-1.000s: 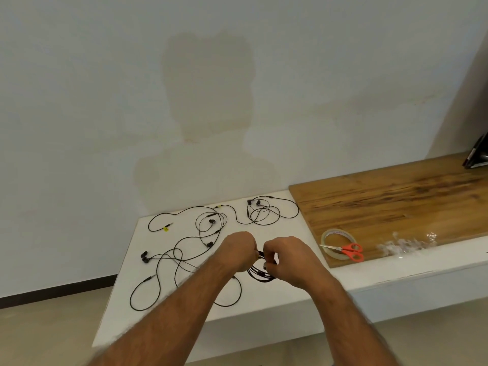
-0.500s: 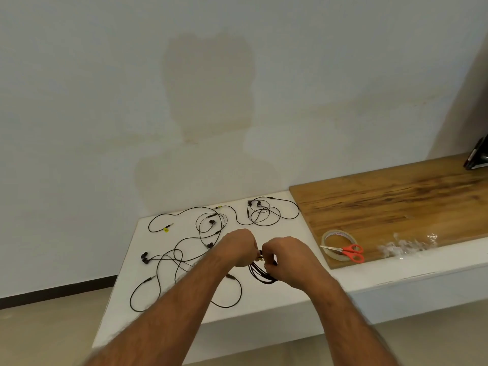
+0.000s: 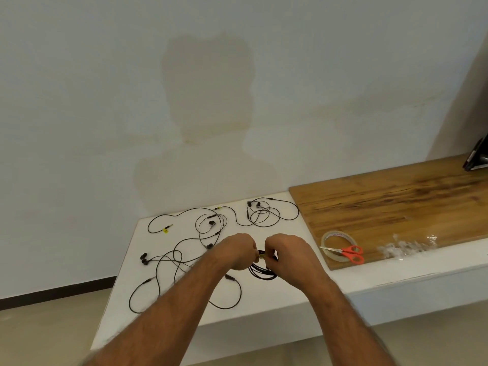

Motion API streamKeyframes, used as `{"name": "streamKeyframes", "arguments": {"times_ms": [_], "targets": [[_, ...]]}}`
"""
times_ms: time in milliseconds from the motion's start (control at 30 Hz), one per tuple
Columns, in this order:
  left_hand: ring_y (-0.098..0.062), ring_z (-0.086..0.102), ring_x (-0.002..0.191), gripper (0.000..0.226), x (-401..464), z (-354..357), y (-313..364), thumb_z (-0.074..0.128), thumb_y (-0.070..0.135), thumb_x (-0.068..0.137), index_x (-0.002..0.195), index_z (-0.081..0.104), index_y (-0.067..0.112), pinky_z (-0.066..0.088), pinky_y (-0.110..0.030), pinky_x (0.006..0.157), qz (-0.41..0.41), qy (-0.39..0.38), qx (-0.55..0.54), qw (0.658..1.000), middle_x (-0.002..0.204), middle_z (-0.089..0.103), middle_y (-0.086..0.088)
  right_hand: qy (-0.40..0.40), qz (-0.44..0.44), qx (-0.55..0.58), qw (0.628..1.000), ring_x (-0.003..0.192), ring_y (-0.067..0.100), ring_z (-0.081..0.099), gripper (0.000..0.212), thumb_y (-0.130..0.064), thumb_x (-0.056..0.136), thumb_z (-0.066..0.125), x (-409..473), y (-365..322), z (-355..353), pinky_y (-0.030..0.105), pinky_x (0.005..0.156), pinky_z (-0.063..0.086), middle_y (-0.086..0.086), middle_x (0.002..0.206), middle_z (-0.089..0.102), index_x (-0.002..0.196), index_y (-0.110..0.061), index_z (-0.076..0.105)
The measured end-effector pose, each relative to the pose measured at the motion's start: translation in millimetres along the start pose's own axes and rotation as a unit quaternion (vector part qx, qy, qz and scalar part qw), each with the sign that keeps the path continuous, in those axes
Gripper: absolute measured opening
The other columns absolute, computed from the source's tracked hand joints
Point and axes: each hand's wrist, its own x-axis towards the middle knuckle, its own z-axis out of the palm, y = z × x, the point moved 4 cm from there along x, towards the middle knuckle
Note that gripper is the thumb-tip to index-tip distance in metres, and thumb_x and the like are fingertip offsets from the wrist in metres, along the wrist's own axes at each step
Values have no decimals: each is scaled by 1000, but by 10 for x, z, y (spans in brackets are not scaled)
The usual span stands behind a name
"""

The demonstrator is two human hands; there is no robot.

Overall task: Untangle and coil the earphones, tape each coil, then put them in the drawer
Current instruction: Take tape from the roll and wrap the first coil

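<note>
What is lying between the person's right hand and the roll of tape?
Nothing: in the head view, only bare white table and the wooden board's edge separate the right hand from the tape roll.

1. We find red print on the inner core of the tape roll (image 3: pixel 333 235); its letters are too small to read.
2. We read no other text, label or number anywhere.

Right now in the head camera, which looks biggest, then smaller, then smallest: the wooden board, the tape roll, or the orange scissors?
1. wooden board, by far the largest.
2. tape roll and orange scissors: these look about alike, the scissors lying across the roll, so I won't rank them.
</note>
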Motion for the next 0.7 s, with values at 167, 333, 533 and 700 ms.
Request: {"name": "streamKeyframes", "arguments": {"times_ms": [167, 333, 533, 700], "targets": [[-18, 51, 88, 29, -6, 22, 14, 43, 17, 99, 116, 66, 10, 40, -28, 75, 8, 14, 30, 999, 106, 63, -8, 12, -1, 17, 1000, 77, 12, 56, 7, -27, 89, 61, -2, 28, 9, 14, 57, 31, -6, 87, 63, 85, -21, 63], [-18, 51, 88, 29, -11, 50, -10, 40, 20, 101, 115, 63, 10, 40, -30, 76, 19, 11, 33, 999, 112, 64, -9, 28, -11, 17, 999, 74, 12, 54, 5, -26, 87, 61, -15, 33, 17, 19, 58, 36, -7, 85, 61, 84, -22, 63], [-15, 52, 85, 23, -17, 6, -58, 35, 17, 100, 96, 57, 22, 40, -28, 75, 49, -22, -1, 999, 95, 57, 3, 59, -52, 55, 995, 80, 10, 52, 9, -17, 78, 67, -19, 43, 5, 24, 62, 45, -11, 88, 58, 76, -20, 59], [-13, 57, 77, 22, -57, -45, -82, 36, 23, 101, 94, 57, 22, 44, -30, 74, 78, -53, -3, 996, 84, 60, 3, 21, -57, 104, 993, 86, 12, 61, 6, -14, 81, 63, -28, 16, 16, 29, 76, 51, -6, 90, 70, 81, -19, 65]]}}
